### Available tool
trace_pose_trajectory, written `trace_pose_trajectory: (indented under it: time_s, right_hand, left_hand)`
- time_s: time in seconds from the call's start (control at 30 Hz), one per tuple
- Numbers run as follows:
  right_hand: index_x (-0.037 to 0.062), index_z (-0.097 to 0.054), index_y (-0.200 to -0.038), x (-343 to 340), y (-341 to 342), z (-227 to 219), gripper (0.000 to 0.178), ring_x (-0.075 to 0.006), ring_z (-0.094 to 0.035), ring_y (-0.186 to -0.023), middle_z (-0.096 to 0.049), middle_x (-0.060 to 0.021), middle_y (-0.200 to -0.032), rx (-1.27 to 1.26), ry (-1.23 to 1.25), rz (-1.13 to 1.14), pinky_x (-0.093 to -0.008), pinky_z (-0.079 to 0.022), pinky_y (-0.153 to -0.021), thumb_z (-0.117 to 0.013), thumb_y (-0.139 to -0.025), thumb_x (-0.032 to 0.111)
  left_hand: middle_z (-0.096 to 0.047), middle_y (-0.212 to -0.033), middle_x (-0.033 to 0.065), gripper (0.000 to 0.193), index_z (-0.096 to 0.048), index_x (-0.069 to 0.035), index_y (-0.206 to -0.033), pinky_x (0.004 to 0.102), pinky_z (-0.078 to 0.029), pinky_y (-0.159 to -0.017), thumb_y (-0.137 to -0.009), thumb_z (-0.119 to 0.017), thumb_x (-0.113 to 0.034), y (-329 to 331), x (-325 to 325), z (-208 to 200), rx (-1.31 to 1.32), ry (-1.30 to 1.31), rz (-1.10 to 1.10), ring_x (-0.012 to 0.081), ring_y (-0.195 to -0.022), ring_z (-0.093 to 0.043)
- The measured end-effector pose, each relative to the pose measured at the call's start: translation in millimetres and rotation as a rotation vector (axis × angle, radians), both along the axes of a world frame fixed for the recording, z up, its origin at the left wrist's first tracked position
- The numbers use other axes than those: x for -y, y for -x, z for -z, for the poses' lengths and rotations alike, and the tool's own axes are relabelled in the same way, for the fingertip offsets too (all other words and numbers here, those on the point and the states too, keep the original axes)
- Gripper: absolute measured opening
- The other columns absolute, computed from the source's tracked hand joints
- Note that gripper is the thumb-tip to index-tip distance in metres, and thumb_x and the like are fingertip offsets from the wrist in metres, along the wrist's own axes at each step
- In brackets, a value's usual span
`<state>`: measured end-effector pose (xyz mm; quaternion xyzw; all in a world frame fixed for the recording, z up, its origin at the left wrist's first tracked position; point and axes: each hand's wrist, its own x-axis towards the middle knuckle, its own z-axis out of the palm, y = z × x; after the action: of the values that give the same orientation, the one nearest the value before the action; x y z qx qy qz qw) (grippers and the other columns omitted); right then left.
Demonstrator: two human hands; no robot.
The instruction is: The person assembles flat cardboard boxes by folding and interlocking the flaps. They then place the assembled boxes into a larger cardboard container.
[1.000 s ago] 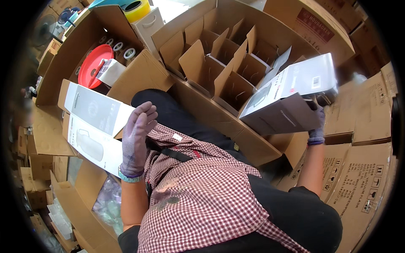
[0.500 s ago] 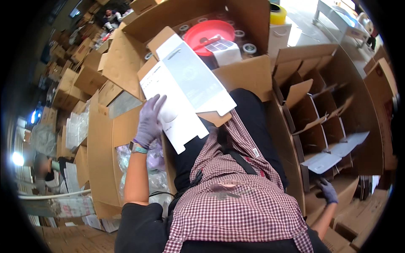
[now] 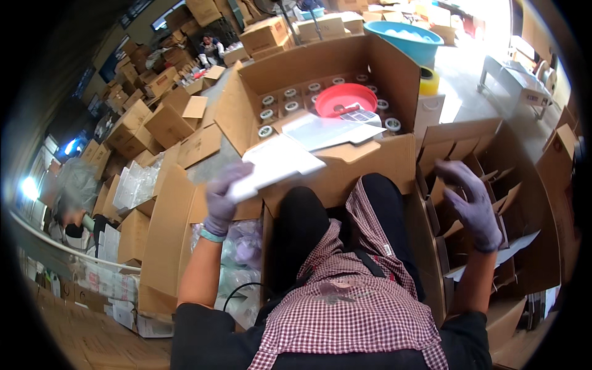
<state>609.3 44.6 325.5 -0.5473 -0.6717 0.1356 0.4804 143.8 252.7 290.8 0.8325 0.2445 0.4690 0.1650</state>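
Observation:
A flat white carton (image 3: 280,161) is gripped along its left end by my gloved left hand (image 3: 223,200). It lies slanted above my knees, blurred by motion. Beyond it, a flat grey-and-white carton (image 3: 333,131) rests over the near edge of a large open cardboard box (image 3: 351,160). Inside that box stand several round-topped jars (image 3: 291,106), with a red round tray (image 3: 336,95) on top of them. My gloved right hand (image 3: 472,206) is raised over a divided cardboard box (image 3: 459,132) on the right. Its fingers are apart and it holds nothing.
At my left, an open box holds clear plastic bags (image 3: 240,271). A flat grey sheet (image 3: 521,246) lies on the divided box. Yellow tape (image 3: 428,81) sits beyond the jar box, near a blue basin (image 3: 404,40). Stacked cartons (image 3: 166,126) fill the far left; people are farther off.
My right hand has risen from the lower right to above the divided box. My left hand has closed on the white carton, which is tilted more. The head view has shifted.

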Motion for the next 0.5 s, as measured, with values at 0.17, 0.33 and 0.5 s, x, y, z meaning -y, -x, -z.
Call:
trace_pose_trajectory:
  time_s: [0.17, 0.33, 0.5]
  right_hand:
    - [0.0022, -0.029, -0.157, -66, 50, -14, 0.106, -0.0252, -0.041, -0.143, -0.043, -0.0135, -0.154, -0.325, -0.264, -0.376, -0.0373, -0.032, -0.118, -0.086, -0.071, 0.022]
    - [-0.0011, -0.049, -0.143, -34, 89, -73, 0.087, -0.0185, -0.063, -0.097, -0.063, -0.007, -0.103, -0.28, -0.335, -0.403, -0.0346, -0.049, -0.091, -0.086, -0.071, 0.028]
    - [0.008, -0.067, -0.128, 39, 134, -99, 0.045, -0.0216, -0.064, -0.093, -0.066, -0.0076, -0.098, -0.169, -0.321, -0.446, -0.0349, -0.052, -0.086, -0.071, -0.085, 0.023]
  left_hand:
    - [-0.067, -0.107, 0.0119, 0.038, -0.062, 0.006, -0.114, 0.0295, -0.051, -0.085, -0.103, -0.057, -0.03, -8, 69, -102, 0.754, -0.161, -0.108, 0.0168, -0.095, -0.063]
    - [-0.06, -0.117, 0.0137, 0.044, -0.059, -0.002, -0.122, 0.0296, -0.052, -0.078, -0.102, -0.056, -0.041, -25, 112, -125, 1.002, -0.238, -0.063, 0.0164, -0.087, -0.063]
    - [-0.052, -0.138, 0.021, 0.045, -0.056, -0.003, -0.135, 0.0404, -0.046, -0.099, -0.092, -0.058, -0.013, -29, 139, -136, 0.484, -0.523, -0.349, 0.0311, -0.116, -0.056]
